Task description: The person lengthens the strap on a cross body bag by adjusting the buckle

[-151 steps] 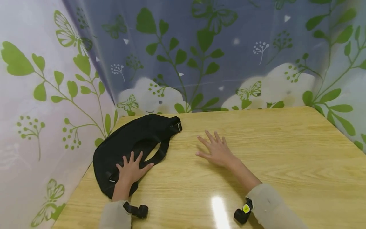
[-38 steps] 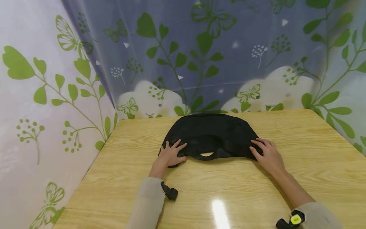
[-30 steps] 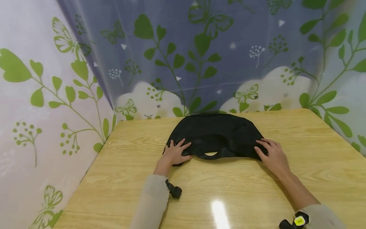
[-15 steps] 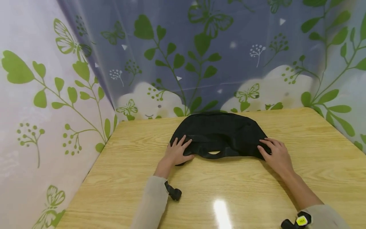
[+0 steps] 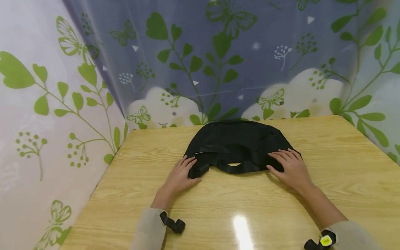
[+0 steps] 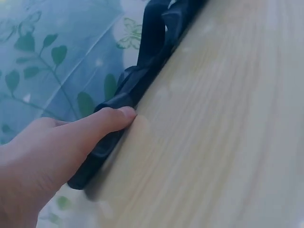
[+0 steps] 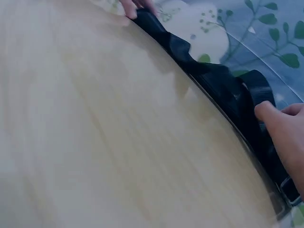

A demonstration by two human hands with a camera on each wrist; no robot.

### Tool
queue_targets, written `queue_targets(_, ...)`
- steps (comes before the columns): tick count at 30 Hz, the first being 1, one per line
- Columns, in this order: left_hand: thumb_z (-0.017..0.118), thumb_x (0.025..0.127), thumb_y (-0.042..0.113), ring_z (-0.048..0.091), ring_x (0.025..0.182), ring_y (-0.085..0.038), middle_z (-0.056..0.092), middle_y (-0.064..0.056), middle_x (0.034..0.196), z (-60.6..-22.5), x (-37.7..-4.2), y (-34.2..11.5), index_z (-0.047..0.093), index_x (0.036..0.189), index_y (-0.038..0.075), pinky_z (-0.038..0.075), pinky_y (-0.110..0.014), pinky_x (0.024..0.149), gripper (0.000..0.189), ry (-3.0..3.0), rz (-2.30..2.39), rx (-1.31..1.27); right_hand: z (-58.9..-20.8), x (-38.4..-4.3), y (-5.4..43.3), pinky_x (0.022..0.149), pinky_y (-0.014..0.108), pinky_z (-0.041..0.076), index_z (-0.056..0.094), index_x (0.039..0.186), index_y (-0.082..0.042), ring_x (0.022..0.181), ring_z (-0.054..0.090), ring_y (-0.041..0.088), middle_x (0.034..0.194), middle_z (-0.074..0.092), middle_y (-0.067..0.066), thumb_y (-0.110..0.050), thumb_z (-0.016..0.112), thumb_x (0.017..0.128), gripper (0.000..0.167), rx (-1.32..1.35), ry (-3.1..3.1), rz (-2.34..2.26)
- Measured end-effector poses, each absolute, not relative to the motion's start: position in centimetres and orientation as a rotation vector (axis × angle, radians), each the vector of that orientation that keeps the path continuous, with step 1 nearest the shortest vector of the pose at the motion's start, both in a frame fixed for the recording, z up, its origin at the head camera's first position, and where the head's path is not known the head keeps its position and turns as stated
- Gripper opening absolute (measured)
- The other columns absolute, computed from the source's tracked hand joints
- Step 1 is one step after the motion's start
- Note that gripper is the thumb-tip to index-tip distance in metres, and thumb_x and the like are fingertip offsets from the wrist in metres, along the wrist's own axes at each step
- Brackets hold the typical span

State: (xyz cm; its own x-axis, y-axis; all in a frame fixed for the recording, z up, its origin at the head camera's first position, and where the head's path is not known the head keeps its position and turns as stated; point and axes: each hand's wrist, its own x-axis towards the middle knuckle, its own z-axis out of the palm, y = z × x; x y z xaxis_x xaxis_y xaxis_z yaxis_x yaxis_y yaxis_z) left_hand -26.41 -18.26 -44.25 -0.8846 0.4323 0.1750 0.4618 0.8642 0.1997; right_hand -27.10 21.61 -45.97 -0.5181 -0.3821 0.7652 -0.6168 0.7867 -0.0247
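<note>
A black fabric sling bag [image 5: 237,135] lies along the table's back edge, its curved side away from me. My left hand [image 5: 179,175] rests against the bag's left end, fingers nearly straight and thumb at the near edge. A metal buckle [image 5: 198,153] shows beside those fingertips. At the right end, my right hand [image 5: 290,168] holds the bag with bent fingers on top and thumb on the near side. In the right wrist view its thumb [image 7: 266,111] lies on a raised webbing strap [image 7: 259,85]. A strap loop [image 5: 234,170] sags at the bag's near middle.
The light wooden table [image 5: 218,215] reaches forward to a blue patterned curtain [image 5: 175,69]. A pale patterned curtain [image 5: 47,114] borders the left side, and another curtain [image 5: 375,90] hangs at the right. Both wrists wear small black cameras.
The bag has gone from lying slanted at the left to lying crosswise at the back middle. Most recently, my left hand has drawn back leftward, uncovering the buckle, and my right hand has shifted inward.
</note>
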Motion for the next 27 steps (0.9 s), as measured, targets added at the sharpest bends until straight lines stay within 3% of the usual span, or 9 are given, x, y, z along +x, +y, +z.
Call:
queue_targets(3, 0.065, 0.077, 0.055, 0.028, 0.130, -0.031, 0.046, -0.009, 0.131, -44.9, -26.7, -18.2, 0.050, 0.130, 0.007, 0.017, -0.045, 0.105, 0.073, -2.830, -0.368, -0.673, -46.0, -27.4, 20.1, 0.098, 0.049, 0.028, 0.065, 0.109, -0.003, 0.097, 0.053, 0.036, 0.097, 0.064, 0.015, -0.061, 0.043, 0.087, 0.065, 0.777, -2.163, 0.299)
queue_targets(7, 0.066, 0.075, 0.057, 0.035, 0.126, -0.029, 0.052, -0.009, 0.123, -45.5, -26.9, -17.9, 0.054, 0.121, 0.009, 0.018, -0.043, 0.105, 0.068, -2.761, -0.382, -0.620, -46.0, -27.6, 18.1, 0.094, 0.050, 0.033, 0.060, 0.118, -0.003, 0.092, 0.055, 0.035, 0.095, 0.064, 0.015, -0.063, 0.053, 0.079, 0.072, 0.822, -2.173, 0.282)
queue_targets(15, 0.070, 0.076, 0.047, 0.042, 0.119, -0.025, 0.055, -0.007, 0.116, -45.9, -27.1, -18.0, 0.058, 0.112, 0.010, 0.024, -0.043, 0.102, 0.053, -2.617, -0.442, -0.717, -45.8, -27.2, 15.9, 0.077, 0.045, 0.042, 0.043, 0.137, -0.010, 0.087, 0.057, 0.032, 0.104, 0.061, 0.014, -0.063, 0.070, 0.064, 0.094, 0.863, -2.370, 0.322)
queue_targets(21, 0.073, 0.077, 0.035, 0.050, 0.107, -0.025, 0.058, -0.007, 0.110, -45.9, -27.2, -18.0, 0.065, 0.100, 0.008, 0.030, -0.042, 0.098, 0.036, -2.473, -0.491, -0.825, -45.8, -27.0, 16.1, 0.063, 0.038, 0.042, 0.052, 0.129, -0.009, 0.074, 0.056, 0.026, 0.090, 0.063, 0.010, -0.043, 0.077, 0.069, 0.073, 0.858, -2.380, 0.340)
queue_targets(27, 0.074, 0.077, 0.028, 0.051, 0.105, -0.025, 0.059, -0.007, 0.107, -46.0, -27.0, -18.0, 0.070, 0.092, 0.008, 0.032, -0.041, 0.097, 0.025, -2.444, -0.507, -0.852, -46.0, -26.8, 16.0, 0.074, 0.043, 0.040, 0.061, 0.118, -0.009, 0.087, 0.056, 0.028, 0.102, 0.062, 0.011, -0.033, 0.072, 0.078, 0.048, 0.786, -2.512, 0.547)
